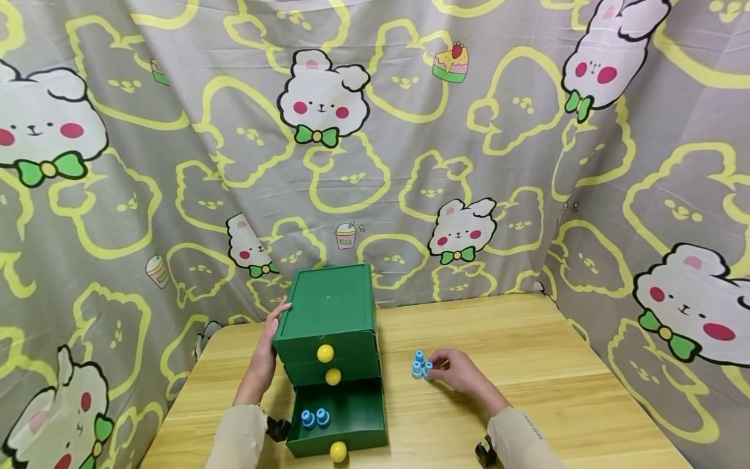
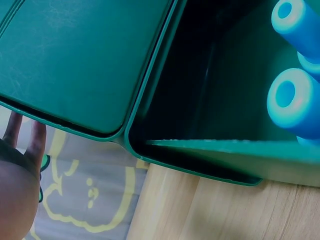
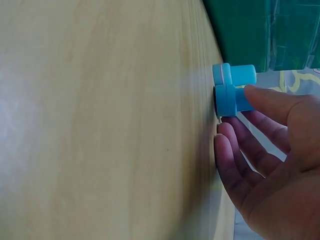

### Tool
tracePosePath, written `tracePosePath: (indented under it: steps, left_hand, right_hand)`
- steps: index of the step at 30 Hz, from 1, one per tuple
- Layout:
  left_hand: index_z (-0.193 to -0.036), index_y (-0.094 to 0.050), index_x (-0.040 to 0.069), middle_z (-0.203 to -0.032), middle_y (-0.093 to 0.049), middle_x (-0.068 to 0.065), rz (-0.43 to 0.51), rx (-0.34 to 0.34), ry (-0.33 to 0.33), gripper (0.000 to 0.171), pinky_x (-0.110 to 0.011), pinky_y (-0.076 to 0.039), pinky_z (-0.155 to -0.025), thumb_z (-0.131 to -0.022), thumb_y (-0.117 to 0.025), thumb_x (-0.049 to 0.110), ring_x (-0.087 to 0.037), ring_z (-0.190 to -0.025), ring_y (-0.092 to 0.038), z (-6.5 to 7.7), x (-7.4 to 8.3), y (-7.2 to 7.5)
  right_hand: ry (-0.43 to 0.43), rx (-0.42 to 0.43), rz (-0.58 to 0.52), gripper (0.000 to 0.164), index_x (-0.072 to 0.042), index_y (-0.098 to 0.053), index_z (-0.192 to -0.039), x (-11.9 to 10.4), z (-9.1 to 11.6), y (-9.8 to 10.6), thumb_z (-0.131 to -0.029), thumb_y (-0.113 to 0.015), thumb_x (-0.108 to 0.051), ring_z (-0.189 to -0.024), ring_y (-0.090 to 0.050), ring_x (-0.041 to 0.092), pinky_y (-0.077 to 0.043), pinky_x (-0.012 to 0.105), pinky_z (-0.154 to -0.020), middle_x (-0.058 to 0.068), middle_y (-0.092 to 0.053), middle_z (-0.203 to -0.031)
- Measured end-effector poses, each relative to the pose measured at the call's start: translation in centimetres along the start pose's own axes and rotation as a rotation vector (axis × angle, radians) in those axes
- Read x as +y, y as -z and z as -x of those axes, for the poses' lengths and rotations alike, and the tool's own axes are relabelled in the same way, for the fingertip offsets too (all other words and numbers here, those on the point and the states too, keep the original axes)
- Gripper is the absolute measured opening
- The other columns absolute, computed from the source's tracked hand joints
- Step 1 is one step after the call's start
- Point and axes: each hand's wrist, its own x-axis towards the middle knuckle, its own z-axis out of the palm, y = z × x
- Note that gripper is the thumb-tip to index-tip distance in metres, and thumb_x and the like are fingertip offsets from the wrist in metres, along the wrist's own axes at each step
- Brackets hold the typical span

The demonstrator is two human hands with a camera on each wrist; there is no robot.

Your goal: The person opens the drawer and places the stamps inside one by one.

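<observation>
A green drawer cabinet (image 1: 328,303) with yellow round knobs stands on the table, its bottom drawer (image 1: 357,413) pulled out. Two small light-blue stepped cylinders (image 1: 315,418) stand upright in the drawer, large in the left wrist view. My left hand (image 1: 268,348) rests against the cabinet's left side, fingers extended along it. Out on the table to the right, my right hand (image 1: 459,371) pinches a light-blue stepped cylinder (image 3: 228,100) between thumb and fingers, at the tabletop. Other such blue cylinders (image 1: 418,357) stand right beside it.
The wood-grain table (image 1: 498,332) carries the cabinet on its left half. A patterned curtain (image 1: 410,176) hangs behind the table and along its sides. The open drawer's front, with a yellow knob (image 1: 338,451), juts toward the near edge.
</observation>
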Motion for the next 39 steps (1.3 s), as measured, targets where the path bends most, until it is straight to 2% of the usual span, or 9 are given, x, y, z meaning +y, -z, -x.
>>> tracePosePath:
  steps: [3,6,13,21,29,34,39]
  left_hand:
    - [-0.161,-0.031,0.023,-0.176,0.000,-0.002,0.001,0.000,-0.004,0.055,-0.080,-0.001,-0.115,-0.113,-0.018,0.047,-0.033,-0.161,0.010,0.0,0.0,0.0]
    - [-0.161,-0.031,0.023,-0.176,0.000,-0.002,-0.002,0.002,-0.002,0.056,-0.080,-0.002,-0.115,-0.113,-0.018,0.048,-0.033,-0.161,0.010,0.1,0.1,0.0]
    - [-0.161,-0.032,0.023,-0.174,-0.005,0.009,-0.004,0.007,-0.004,0.056,-0.080,0.000,-0.116,-0.113,-0.018,0.048,-0.032,-0.161,0.010,0.0,0.0,0.0]
    - [-0.161,-0.031,0.023,-0.176,-0.002,0.001,-0.009,0.007,-0.002,0.055,-0.080,0.000,-0.115,-0.113,-0.018,0.048,-0.033,-0.161,0.010,0.0,-0.1,0.0]
    - [-0.161,-0.032,0.024,-0.176,-0.002,0.001,-0.013,0.009,-0.002,0.055,-0.081,0.001,-0.115,-0.113,-0.018,0.048,-0.032,-0.161,0.009,0.0,0.0,0.0]
    - [-0.161,-0.032,0.024,-0.175,-0.003,0.005,-0.007,0.010,0.000,0.055,-0.080,0.001,-0.115,-0.113,-0.018,0.048,-0.032,-0.161,0.010,0.1,0.0,0.0]
    - [-0.161,-0.032,0.024,-0.176,-0.003,0.003,-0.010,0.010,0.005,0.055,-0.081,0.001,-0.115,-0.113,-0.018,0.048,-0.033,-0.161,0.009,0.0,-0.1,0.1]
  right_hand:
    - [-0.022,0.009,-0.002,0.010,-0.008,-0.074,-0.100,0.0,0.0,0.0,-0.093,-0.077,-0.014,-0.087,-0.061,0.015,-0.052,0.031,-0.076,0.002,-0.069,-0.093]
    - [-0.033,0.007,-0.015,0.010,-0.008,-0.073,-0.102,-0.1,-0.1,0.0,-0.095,-0.075,-0.015,-0.086,-0.061,0.016,-0.053,0.030,-0.071,0.003,-0.068,-0.094]
    - [-0.033,0.008,-0.049,0.010,-0.008,-0.072,-0.103,-0.5,0.1,0.0,-0.098,-0.072,-0.016,-0.077,-0.063,0.016,-0.054,0.028,-0.060,0.004,-0.068,-0.095]
    - [-0.024,0.032,-0.042,0.011,-0.012,-0.073,-0.105,-1.4,0.2,0.1,-0.097,-0.074,-0.019,-0.080,-0.064,0.017,-0.054,0.028,-0.064,0.003,-0.070,-0.099]
    - [0.013,0.048,-0.064,0.012,-0.013,-0.074,-0.105,-2.0,0.4,0.2,-0.097,-0.074,-0.022,-0.083,-0.062,0.017,-0.053,0.027,-0.067,0.003,-0.071,-0.101]
    - [0.060,0.032,-0.084,0.015,-0.010,-0.073,-0.106,-2.5,0.5,0.1,-0.097,-0.074,-0.022,-0.086,-0.063,0.017,-0.053,0.025,-0.071,0.003,-0.071,-0.101]
    - [0.098,0.011,-0.101,0.015,-0.010,-0.073,-0.107,-3.1,0.7,-0.1,-0.097,-0.074,-0.021,-0.086,-0.063,0.016,-0.054,0.024,-0.073,0.005,-0.071,-0.103]
